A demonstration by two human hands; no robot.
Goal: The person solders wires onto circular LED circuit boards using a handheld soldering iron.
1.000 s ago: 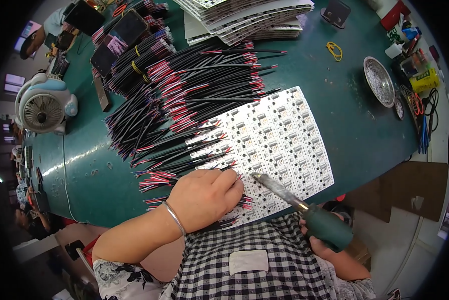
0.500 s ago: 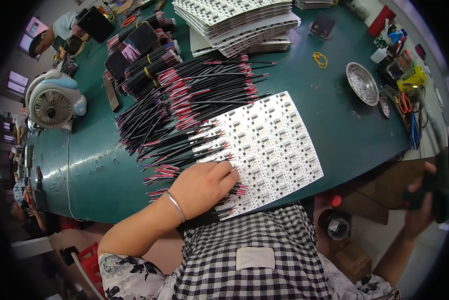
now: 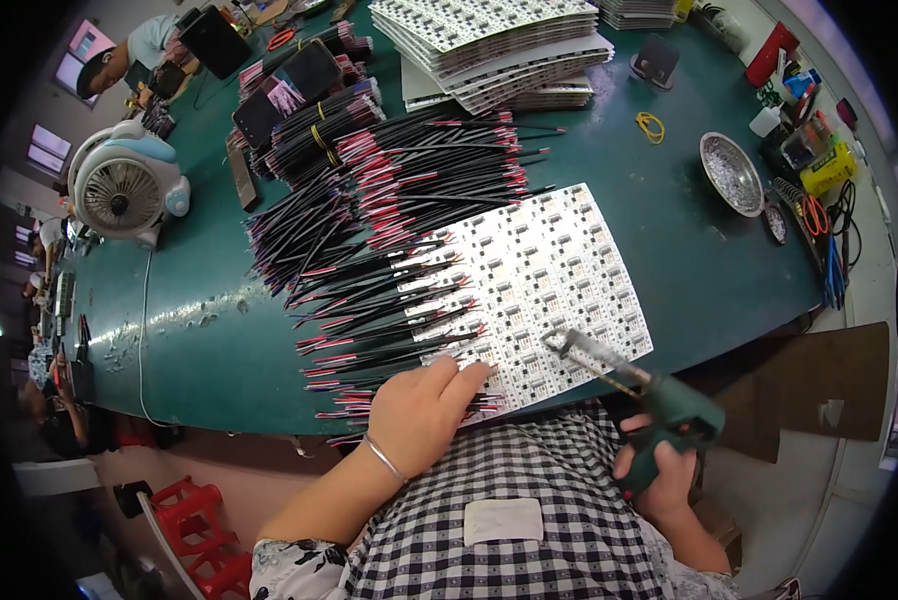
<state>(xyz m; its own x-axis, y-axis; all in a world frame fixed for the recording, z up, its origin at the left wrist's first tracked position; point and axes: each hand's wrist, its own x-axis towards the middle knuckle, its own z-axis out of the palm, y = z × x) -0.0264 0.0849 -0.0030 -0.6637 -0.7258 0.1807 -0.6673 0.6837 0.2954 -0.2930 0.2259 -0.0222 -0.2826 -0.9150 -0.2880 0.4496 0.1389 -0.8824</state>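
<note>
A white sheet of circuit boards (image 3: 569, 270) lies on the table before me, dotted with small dark parts. Along its left edge, several black-sleeved wires (image 3: 389, 324) with red and white ends reach onto the sheet. My left hand (image 3: 424, 405) rests over the wires at the near left corner, fingers closed and pressed down on them; the fingertips are partly hidden. My right hand (image 3: 661, 478) grips the handle of a green soldering gun (image 3: 684, 412). The gun's metal tip and its thin feed tube point left, above the right part of the sheet.
Wire bundles (image 3: 439, 165) lie beyond the sheet, with stacked board sheets (image 3: 499, 55) behind. A metal dish (image 3: 732, 175), a yellow cord loop (image 3: 650, 127) and tools stand right. A fan (image 3: 124, 190) sits left. Another person (image 3: 134, 60) works at the far left.
My right hand has brought the soldering gun in from the far right to above the sheet. My left hand has shifted slightly nearer to me along the wires. The view has turned a little.
</note>
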